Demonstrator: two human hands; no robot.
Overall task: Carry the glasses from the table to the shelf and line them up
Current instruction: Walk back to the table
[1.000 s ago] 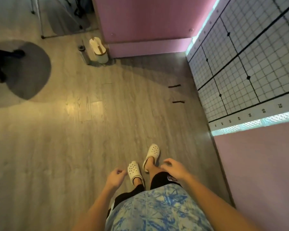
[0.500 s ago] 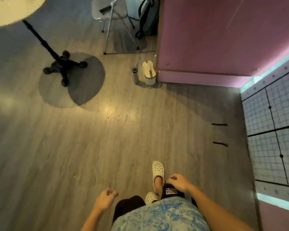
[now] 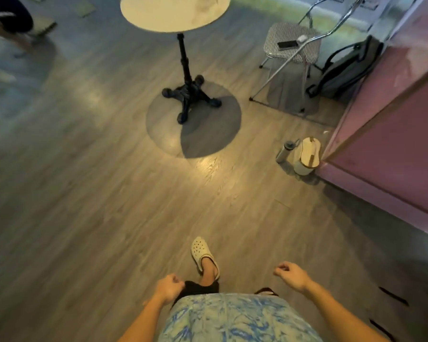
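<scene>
A round pale table on a black pedestal base stands ahead at the top of the view; only part of its top shows and no glasses are visible on it. My left hand hangs low at my hip, fingers curled with nothing in it. My right hand hangs at the other side, fingers loosely curled and empty too. No shelf is in view.
A pink counter runs along the right. At its corner stand a grey bottle and a white bin. A folding chair holding a phone and a grey backpack stand at the back right. Another person's legs are at top left.
The view has swung left, away from the gridded surface beside the counter. The round table has come into full view ahead. Both hands stay empty and have swung with my steps.
</scene>
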